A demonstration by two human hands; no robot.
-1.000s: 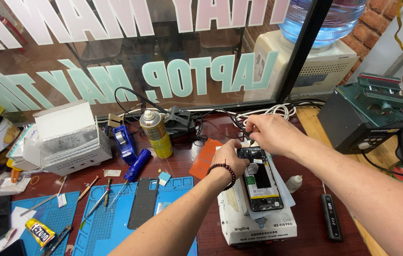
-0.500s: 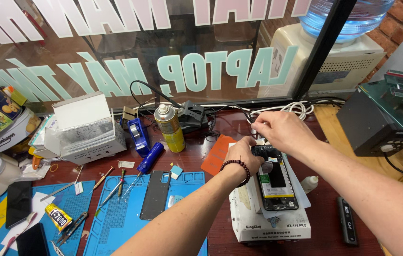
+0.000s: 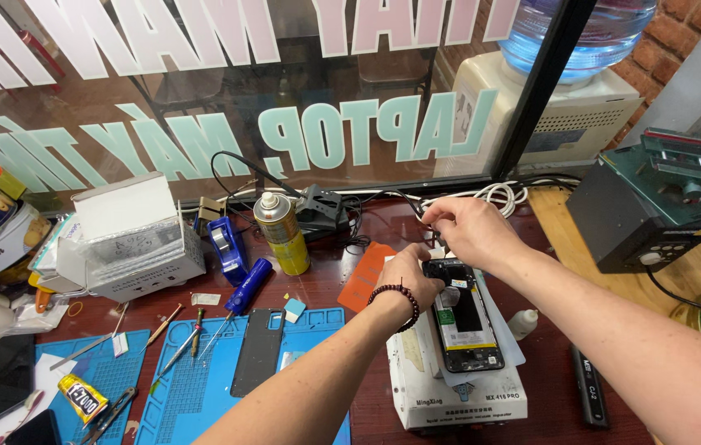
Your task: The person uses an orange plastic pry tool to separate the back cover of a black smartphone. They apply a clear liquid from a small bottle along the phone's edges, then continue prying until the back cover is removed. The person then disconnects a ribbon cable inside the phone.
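Observation:
An opened black phone lies with its inner parts showing on a white box-shaped device. My left hand, a dark bead bracelet at its wrist, rests its fingers on the phone's upper left corner. My right hand hovers just above the phone's top edge, its fingertips pinched together over something too small to make out.
A blue work mat holds a dark phone back cover, screwdrivers and tweezers. Behind stand a yellow spray can, a blue tape dispenser, white boxes and cables. A green-topped machine sits at the right, and a small white bottle stands beside the device.
The view has drifted, so everything sits lower and further right in the frame. Both hands stay at the top of the phone, barely moved.

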